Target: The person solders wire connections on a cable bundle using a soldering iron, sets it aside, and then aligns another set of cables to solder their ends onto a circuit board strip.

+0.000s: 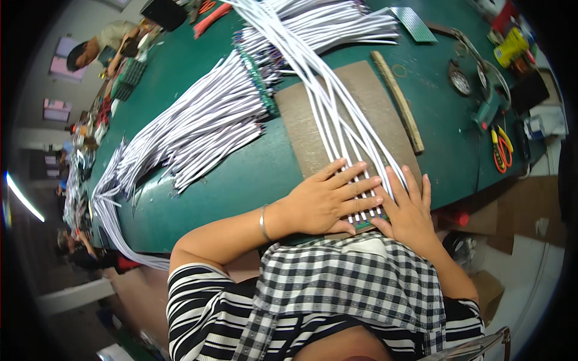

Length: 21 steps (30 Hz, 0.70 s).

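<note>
Several white cables (pixel 330 99) run from the far side down over a brown board (pixel 298 126) toward me. Their near ends meet a green circuit board strip (pixel 363 227) at the board's near edge, partly covered by my hands. My left hand (pixel 328 198) lies flat across the cables with its fingers stretched to the right and its thumb by the strip. From the right, my right hand (pixel 408 207) rests on the outer cables, fingers spread and pointing away from me, its thumb near the strip. Neither hand is closed around anything.
Big bundles of white cables (pixel 192 123) with green strips lie on the green table (pixel 241 171) at left, more cables (pixel 337 27) behind. A wooden stick (pixel 397 99) flanks the board. Cutters with orange and yellow handles (pixel 501 150) lie right. Another person (pixel 111 45) works far left.
</note>
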Tool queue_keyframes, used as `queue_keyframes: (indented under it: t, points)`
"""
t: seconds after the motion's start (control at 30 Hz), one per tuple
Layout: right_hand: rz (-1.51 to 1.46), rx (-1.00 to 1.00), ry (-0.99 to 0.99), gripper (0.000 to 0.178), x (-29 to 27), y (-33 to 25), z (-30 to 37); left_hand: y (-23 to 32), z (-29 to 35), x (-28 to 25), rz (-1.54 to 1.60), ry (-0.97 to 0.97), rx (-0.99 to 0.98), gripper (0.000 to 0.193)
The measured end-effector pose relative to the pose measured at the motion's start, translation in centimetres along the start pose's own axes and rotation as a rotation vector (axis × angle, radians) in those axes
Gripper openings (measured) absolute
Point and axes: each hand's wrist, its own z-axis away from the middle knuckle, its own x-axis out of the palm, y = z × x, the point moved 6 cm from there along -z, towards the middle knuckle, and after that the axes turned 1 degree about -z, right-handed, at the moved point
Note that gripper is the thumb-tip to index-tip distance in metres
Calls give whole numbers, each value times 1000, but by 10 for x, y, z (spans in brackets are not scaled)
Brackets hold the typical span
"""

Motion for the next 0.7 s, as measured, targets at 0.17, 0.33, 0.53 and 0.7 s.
queue_keyframes:
  t: [0.17,0.33,0.53,0.7]
  points:
    - [-55,-47,-32,70,-15,0,-6,-9,26,-6,29,129,-143,63]
    - [-102,144,413,56,-73,58,7,-71,124,-68,-199,553,-697,42]
    - [-775,568,796,45,-66,156,24,-109,156,-55,-172,454,-769,43]
    - [-1211,730,887,50,-53,189,25,-102,150,-48,-232,525,-677,32]
